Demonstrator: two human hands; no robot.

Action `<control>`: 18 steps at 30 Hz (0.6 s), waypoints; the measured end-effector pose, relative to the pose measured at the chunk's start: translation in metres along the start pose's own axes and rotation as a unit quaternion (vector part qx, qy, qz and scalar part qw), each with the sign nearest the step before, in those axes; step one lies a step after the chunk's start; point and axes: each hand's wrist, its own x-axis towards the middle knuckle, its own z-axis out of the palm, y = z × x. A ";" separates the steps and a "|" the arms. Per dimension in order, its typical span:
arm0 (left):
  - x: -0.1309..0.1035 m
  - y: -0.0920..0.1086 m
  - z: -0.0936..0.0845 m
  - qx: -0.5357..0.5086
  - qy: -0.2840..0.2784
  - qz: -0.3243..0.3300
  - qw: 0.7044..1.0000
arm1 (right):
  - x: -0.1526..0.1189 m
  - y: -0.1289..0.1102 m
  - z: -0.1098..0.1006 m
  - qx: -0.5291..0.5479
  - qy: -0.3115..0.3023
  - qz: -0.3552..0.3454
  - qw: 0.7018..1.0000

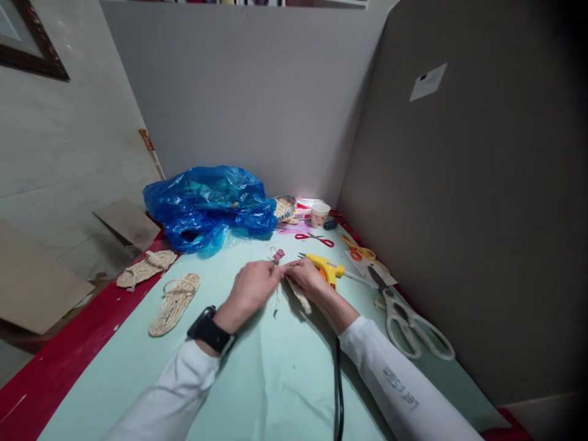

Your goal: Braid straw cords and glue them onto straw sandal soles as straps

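My left hand and my right hand meet over the middle of the table, fingers pinched together. From under my right hand a pale straw strip sticks out toward me. A thin strand hangs down between the hands; what my left fingertips grip is hidden. Just beyond them lies a pink binder clip. Beside my right hand, a yellow glue gun lies on its side, partly covered by the hand.
Two woven straw sandals, a near one and a far one, lie left. Blue plastic bag, woven basket and paper cup stand behind. Red scissors, orange scissors, large white-handled scissors and a black cable lie right.
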 end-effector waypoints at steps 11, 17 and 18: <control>0.037 -0.004 0.010 -0.263 -0.109 -0.082 0.955 | -0.008 -0.004 -0.002 0.022 -0.006 0.017 1.000; 0.038 -0.009 0.008 -0.294 -0.144 -0.108 0.939 | -0.009 -0.003 0.002 -0.030 -0.003 -0.002 1.000; 0.038 -0.011 0.009 -0.295 -0.140 -0.112 0.939 | -0.010 -0.004 0.002 -0.050 0.002 -0.008 0.999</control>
